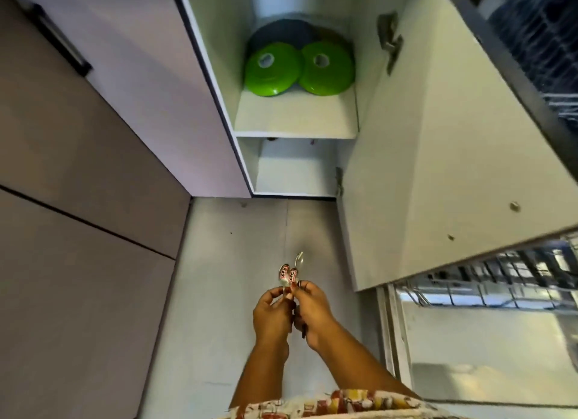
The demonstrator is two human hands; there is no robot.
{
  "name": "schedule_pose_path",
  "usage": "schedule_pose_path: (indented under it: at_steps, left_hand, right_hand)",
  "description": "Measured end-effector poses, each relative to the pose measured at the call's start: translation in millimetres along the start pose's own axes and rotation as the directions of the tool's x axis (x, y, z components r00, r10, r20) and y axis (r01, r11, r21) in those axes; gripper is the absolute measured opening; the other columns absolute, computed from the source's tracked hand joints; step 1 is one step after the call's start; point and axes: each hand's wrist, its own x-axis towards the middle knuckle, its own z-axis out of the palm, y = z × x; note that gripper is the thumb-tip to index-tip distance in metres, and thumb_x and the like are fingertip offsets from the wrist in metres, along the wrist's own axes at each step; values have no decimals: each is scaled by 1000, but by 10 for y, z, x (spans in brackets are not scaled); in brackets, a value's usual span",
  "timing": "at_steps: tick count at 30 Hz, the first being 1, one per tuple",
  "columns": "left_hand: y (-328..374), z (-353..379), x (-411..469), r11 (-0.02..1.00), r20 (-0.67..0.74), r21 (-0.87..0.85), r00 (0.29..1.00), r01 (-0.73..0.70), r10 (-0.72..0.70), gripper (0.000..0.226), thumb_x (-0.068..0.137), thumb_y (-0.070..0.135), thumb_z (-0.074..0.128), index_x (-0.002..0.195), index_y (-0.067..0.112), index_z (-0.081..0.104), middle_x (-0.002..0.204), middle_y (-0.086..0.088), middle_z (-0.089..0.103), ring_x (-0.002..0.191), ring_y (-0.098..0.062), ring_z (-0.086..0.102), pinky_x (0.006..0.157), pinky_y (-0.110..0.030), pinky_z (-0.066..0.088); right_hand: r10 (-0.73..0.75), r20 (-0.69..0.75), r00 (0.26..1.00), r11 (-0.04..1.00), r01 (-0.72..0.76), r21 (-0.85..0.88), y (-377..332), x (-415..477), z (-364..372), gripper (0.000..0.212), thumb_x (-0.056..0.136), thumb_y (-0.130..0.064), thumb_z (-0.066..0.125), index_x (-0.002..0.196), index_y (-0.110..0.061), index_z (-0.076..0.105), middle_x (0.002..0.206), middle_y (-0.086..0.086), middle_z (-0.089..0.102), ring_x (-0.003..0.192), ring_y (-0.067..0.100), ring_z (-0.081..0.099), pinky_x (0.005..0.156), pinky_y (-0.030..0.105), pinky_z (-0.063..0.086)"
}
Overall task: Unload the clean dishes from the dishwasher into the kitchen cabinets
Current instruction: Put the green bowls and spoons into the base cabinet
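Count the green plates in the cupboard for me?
2: left green plate and right green plate, side by side on the upper shelf. Dark dishes behind may hide more.

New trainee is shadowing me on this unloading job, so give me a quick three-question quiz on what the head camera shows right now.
1. True or false: the white cabinet door stands open.
2. What lies on the upper white cabinet shelf? A) two round glossy green lids with centre holes B) a stack of glasses C) nothing
3. Fill in: the left hand and right hand together hold small shiny metal cutlery with red-and-white labels over the pale ____.

Key: 1 true. 2 A, side by side, in front of a dark round dish. 3 floor.
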Motion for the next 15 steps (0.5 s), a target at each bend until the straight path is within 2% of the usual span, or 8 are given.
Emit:
schedule_pose_path:
  at_steps: [4, 7, 10, 12, 14, 15]
  left_hand:
    - [718, -176, 284, 995, 57, -43, 994, -95, 97, 16, 94, 13, 52, 103, 13, 66, 94, -12, 68, 76, -20, 60, 59, -27, 47]
    - [1313, -287, 476, 987, 133, -50, 978, -152, 158, 16, 96, 16, 50, 103, 18, 65, 101, -5, 69, 91, -21, 64, 77, -34, 52]
    - [1760, -330, 615, 977, 145, -39, 967, -208, 212, 20, 98, 15, 45, 111, 18, 60, 102, -4, 67, 85, -20, 63, 70, -27, 48]
    - [1981, -340, 724, 963, 130, 25, 956, -267, 262, 26, 99, 14, 41, 115, 17, 61, 100, -7, 65, 83, -20, 57, 72, -27, 47]
    - [2133, -300, 853, 954, 125, 107, 955, -281, 267, 29, 100, 12, 40, 117, 16, 63, 100, -8, 61, 87, -24, 54, 82, -33, 47]
    - [2175, -275, 893, 955, 128, 115, 958, -273, 258, 29, 99, 12, 41, 117, 15, 64, 96, -7, 60, 84, -24, 54, 79, -31, 48]
  right_hand:
    - [-85, -7, 996, 995, 85, 52, -549, 174, 521, 17, 98, -24, 49, 101, -13, 62, 80, 7, 59, 50, 9, 40, 37, 17, 33]
    - [-152, -60, 987, 985, 156, 79, -998, 317, 797, 14, 97, -25, 51, 96, -16, 62, 83, 10, 60, 47, 9, 35, 40, 20, 30]
    - [-244, -116, 963, 958, 258, 126, -1408, 448, 863, 16, 96, -28, 52, 93, -14, 58, 79, 4, 68, 34, 5, 34, 38, 19, 26]
    - [-314, -152, 937, 943, 326, 62, -1663, 524, 868, 17, 96, -31, 53, 88, -15, 56, 75, 3, 68, 31, 2, 37, 40, 20, 27]
    - [-364, -164, 917, 931, 363, -38, -1896, 566, 857, 22, 94, -34, 55, 82, -16, 54, 72, 2, 66, 36, 5, 39, 42, 21, 27]
    - [-376, -174, 910, 926, 364, -95, -1981, 568, 841, 24, 93, -36, 56, 81, -16, 54, 74, 1, 68, 41, 9, 40, 44, 22, 28]
